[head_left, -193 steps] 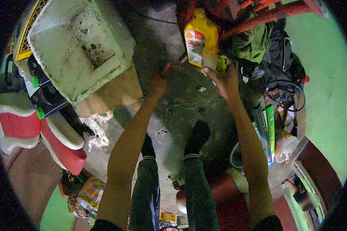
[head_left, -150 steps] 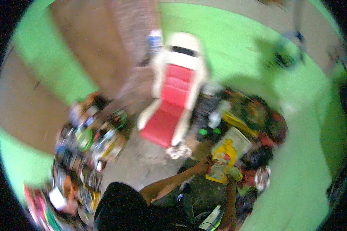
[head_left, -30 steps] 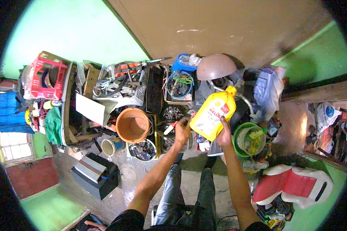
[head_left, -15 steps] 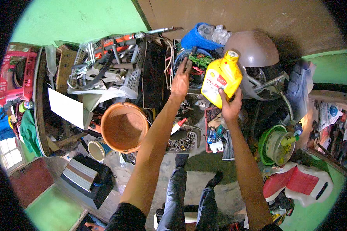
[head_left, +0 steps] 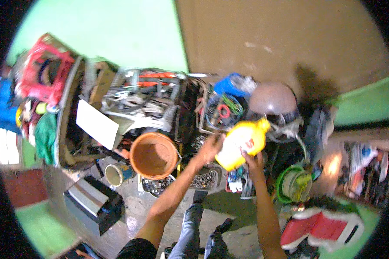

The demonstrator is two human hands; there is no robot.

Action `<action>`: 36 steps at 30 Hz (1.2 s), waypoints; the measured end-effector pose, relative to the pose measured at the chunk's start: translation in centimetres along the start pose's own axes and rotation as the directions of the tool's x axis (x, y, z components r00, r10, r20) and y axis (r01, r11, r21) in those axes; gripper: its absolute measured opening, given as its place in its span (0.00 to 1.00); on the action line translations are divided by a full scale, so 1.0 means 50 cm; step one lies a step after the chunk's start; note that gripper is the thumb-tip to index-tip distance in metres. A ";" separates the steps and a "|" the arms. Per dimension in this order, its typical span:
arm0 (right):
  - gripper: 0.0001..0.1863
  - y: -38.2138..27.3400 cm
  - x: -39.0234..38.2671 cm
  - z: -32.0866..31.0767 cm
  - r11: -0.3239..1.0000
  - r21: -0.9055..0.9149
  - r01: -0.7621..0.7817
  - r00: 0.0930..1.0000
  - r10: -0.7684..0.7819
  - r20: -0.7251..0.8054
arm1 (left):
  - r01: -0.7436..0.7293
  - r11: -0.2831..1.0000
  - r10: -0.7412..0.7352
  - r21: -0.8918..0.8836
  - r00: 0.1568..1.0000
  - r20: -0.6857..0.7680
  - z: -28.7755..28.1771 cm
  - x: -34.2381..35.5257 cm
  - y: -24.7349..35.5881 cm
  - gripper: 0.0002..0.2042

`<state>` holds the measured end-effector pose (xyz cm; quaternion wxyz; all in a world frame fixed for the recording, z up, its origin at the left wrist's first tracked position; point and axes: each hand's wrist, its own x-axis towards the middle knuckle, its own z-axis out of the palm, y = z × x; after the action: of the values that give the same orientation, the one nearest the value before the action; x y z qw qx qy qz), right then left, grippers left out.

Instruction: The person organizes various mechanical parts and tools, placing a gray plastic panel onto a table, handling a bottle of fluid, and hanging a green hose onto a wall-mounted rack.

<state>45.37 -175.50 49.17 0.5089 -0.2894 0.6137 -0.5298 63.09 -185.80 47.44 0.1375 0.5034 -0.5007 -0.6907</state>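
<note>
A yellow plastic oil bottle (head_left: pixel 242 144) with a pale label is tilted in front of me, its neck pointing up and right. My right hand (head_left: pixel 254 163) grips it by its lower right side, the thumb lying over the front. Close to the bottle's left side is my left hand (head_left: pixel 211 148), smeared by motion; whether its fingers touch the bottle I cannot tell. Below the hands lies a tray of small metal parts (head_left: pixel 205 179). Just beyond the bottle stands a tub with green and red wires (head_left: pixel 224 110).
An orange bucket (head_left: pixel 154 155) stands left of my left forearm, before a crate of tools (head_left: pixel 142 99). A brown helmet (head_left: pixel 273 98) and a blue container (head_left: pixel 231 84) sit at the back. Right are a green basin (head_left: pixel 283 185) and a red-and-white seat-like piece (head_left: pixel 317 228).
The view has shifted, so the surroundings sit lower in it. My right hand has brought the bottle nearer and tipped it further to the right. My left hand has come down from the wire tub toward the bottle.
</note>
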 end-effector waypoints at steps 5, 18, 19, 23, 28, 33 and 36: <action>0.30 -0.121 -0.270 0.009 0.965 -0.100 -0.241 0.928 0.260 0.265 | -0.072 0.993 0.065 0.097 0.996 0.066 -0.002 -0.364 0.018 0.38; 0.52 -0.333 -0.664 0.145 0.954 -0.299 0.005 0.849 0.154 0.506 | -0.276 0.960 0.275 0.043 0.907 -0.319 -0.012 -1.001 0.013 0.40; 0.49 -0.286 -0.650 0.141 0.945 -0.318 0.073 0.867 0.098 0.489 | -0.269 0.946 0.316 0.180 0.886 -0.339 -0.024 -1.034 0.042 0.40; 0.45 -0.294 -0.717 0.287 0.865 -0.447 0.226 0.803 0.094 0.588 | -0.216 0.883 0.421 0.416 0.754 -0.503 -0.095 -1.138 -0.019 0.39; 0.41 -0.270 -0.775 0.509 0.924 -0.285 0.253 0.670 0.046 0.741 | -0.272 0.889 0.442 0.369 0.725 -0.529 -0.257 -1.215 -0.126 0.37; 0.38 -0.164 -0.810 0.749 0.903 -0.356 0.239 0.656 0.121 0.745 | -0.219 0.886 0.436 0.408 0.693 -0.574 -0.461 -1.266 -0.265 0.36; 0.37 -0.053 -0.803 0.915 0.855 -0.406 0.323 0.706 0.068 0.705 | -0.032 0.861 0.418 0.508 0.613 -0.670 -0.601 -1.235 -0.374 0.40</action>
<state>100.15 -156.57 68.05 0.5689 -0.6321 0.4691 -0.2383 122.10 -150.95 66.57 0.3037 0.6941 -0.6009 -0.2548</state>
